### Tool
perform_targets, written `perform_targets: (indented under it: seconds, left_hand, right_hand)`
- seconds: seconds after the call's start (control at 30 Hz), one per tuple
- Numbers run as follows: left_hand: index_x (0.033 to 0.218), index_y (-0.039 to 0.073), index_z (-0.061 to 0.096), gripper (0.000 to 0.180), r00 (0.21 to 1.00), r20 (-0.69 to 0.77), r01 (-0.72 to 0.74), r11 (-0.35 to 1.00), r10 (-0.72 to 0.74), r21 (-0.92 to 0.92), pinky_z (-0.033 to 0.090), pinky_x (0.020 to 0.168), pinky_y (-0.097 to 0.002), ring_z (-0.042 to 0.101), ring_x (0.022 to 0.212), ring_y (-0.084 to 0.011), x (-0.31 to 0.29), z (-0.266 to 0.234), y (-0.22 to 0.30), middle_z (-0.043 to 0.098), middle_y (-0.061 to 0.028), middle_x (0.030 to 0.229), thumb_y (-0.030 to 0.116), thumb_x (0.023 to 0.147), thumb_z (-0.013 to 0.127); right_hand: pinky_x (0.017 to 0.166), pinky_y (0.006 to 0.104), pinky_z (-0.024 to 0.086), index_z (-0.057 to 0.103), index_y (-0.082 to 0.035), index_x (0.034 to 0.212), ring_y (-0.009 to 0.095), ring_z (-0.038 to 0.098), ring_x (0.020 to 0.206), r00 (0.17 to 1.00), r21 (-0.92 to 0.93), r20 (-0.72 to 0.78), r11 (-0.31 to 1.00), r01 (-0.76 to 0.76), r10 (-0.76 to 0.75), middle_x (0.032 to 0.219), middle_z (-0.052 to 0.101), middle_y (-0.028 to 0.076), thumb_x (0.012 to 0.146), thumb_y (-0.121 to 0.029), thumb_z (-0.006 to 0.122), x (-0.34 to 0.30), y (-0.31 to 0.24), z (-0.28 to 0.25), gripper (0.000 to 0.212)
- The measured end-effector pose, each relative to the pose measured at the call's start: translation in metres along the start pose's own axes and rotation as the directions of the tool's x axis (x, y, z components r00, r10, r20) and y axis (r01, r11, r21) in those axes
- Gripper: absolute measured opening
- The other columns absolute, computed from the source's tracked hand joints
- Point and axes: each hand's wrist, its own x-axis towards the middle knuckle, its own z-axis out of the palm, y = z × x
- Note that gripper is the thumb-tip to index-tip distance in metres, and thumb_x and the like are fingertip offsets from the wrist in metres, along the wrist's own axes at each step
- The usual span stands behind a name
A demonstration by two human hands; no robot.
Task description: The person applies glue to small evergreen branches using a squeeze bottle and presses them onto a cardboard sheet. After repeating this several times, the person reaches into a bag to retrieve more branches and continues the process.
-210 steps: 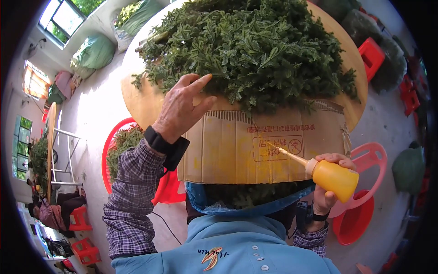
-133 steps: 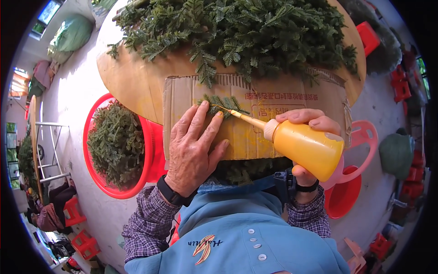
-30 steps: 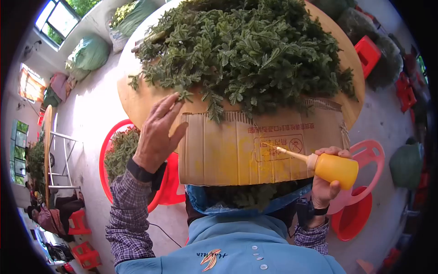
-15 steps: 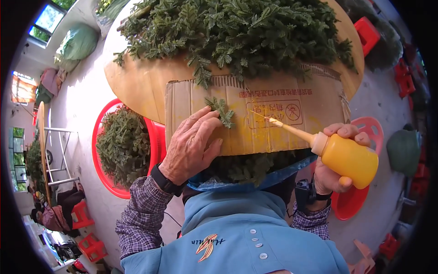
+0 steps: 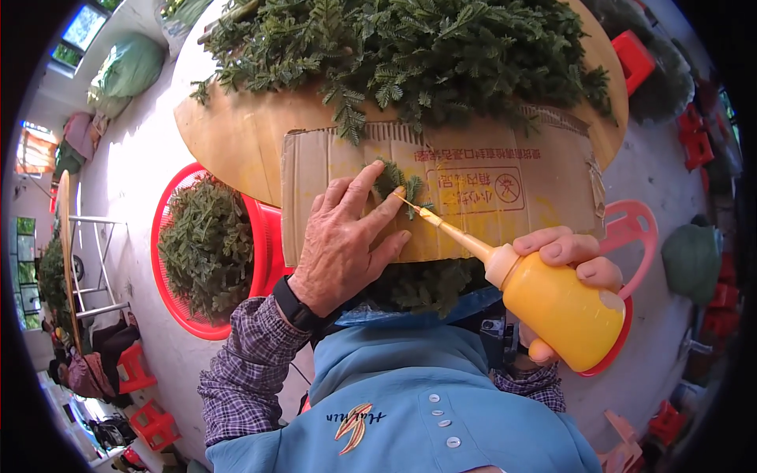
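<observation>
A small green fir sprig (image 5: 394, 178) lies on a flat piece of brown cardboard (image 5: 481, 229) smeared with yellow. My left hand (image 5: 339, 232) rests palm down on the cardboard, fingers spread, the fingertips touching the sprig. Wrapped around a yellow squeeze bottle (image 5: 556, 311) is my right hand (image 5: 579, 260). The bottle is tilted, and its long thin nozzle reaches the sprig's stem, close to my left index fingertip. Below the cardboard's near edge, more greenery (image 5: 430, 285) shows above a blue plastic sheet (image 5: 461, 307) near my lap.
A round wooden table (image 5: 229, 142) bears a big heap of fir sprigs (image 5: 426, 59) beyond the cardboard. At the left stands a red basket (image 5: 162, 268) full of sprigs. A pinkish-red plastic chair (image 5: 646, 236) is at the right. Far left, a person (image 5: 91, 370) sits near red stools.
My right hand has brought the bottle left and nearer, so its tip now meets the sprig. My left hand and the sprig have shifted slightly right, with the fingers spread wider.
</observation>
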Motion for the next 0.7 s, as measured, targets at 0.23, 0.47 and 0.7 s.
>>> perform_targets:
  seconds: [0.23,0.47,0.7]
  left_hand:
    - [0.123,0.009,0.067,0.049,0.998,-0.04,0.054,0.998,-0.053,0.034,0.036,0.106,-0.0463,0.047,0.123,-0.0381,-0.005,0.008,0.001,0.046,-0.0205,0.145,0.026,0.078,0.075]
    - [0.123,0.01,0.066,0.049,0.997,-0.054,0.058,0.998,-0.057,0.015,0.035,0.107,-0.0466,0.047,0.124,-0.0386,-0.007,0.01,0.0,0.045,-0.021,0.146,0.027,0.078,0.075]
    - [0.127,0.013,0.063,0.052,0.997,-0.07,0.028,0.998,-0.024,0.049,0.038,0.1,-0.0448,0.046,0.122,-0.0352,-0.009,0.012,-0.003,0.045,-0.02,0.145,0.027,0.078,0.075]
  right_hand:
    - [0.089,0.0488,0.055,0.04,-0.01,0.123,0.035,0.062,0.099,0.996,-0.145,0.01,0.985,-0.09,0.093,0.115,0.055,0.019,0.077,-0.038,0.084,-0.001,0.009,0.021,0.07]
    - [0.091,0.0496,0.054,0.039,-0.009,0.123,0.035,0.062,0.103,0.991,-0.136,0.007,0.982,-0.129,0.131,0.116,0.054,0.02,0.079,-0.037,0.083,-0.005,0.027,0.025,0.069]
    - [0.091,0.0491,0.054,0.039,-0.009,0.122,0.035,0.062,0.103,0.989,-0.169,0.026,0.976,-0.136,0.143,0.116,0.054,0.019,0.079,-0.037,0.083,-0.004,0.023,0.026,0.068]
